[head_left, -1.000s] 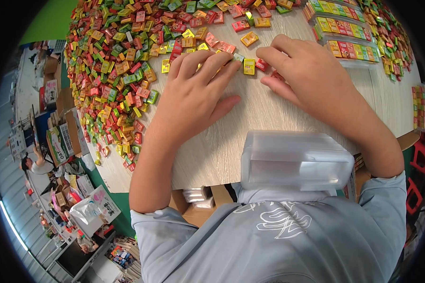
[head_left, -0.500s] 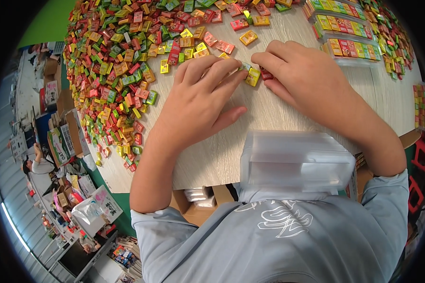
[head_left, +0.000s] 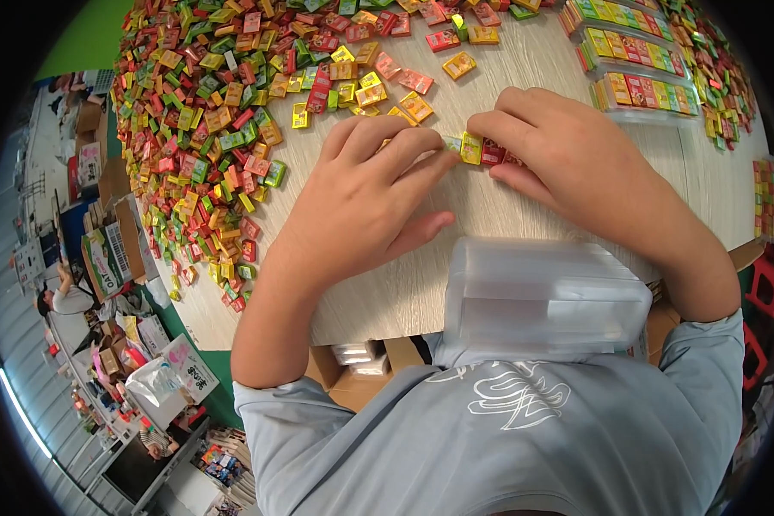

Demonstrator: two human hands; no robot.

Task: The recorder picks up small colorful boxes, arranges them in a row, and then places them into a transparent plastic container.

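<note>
- Alignment now tighter: yellow box (head_left: 470, 148) squared against red box (head_left: 492, 152), askew half a second ago; apparently fewer gaps left to close.
- Pale green box (head_left: 452, 144) just left of yellow, partly under left hand (head_left: 374, 185).
- Left hand with thumb spread, fingers bent; fingertip contact hidden, cannot tell whether pinching.
- Right hand (head_left: 559, 150) with thumb and forefinger pinching red box, well in from near edge of table (head_left: 378, 301).
- Open room toward near edge, left of clear container (head_left: 542, 297).
- Tighter toward left edge, along loose pile (head_left: 206, 129), and far right corner, beside trays (head_left: 652, 114).
</note>
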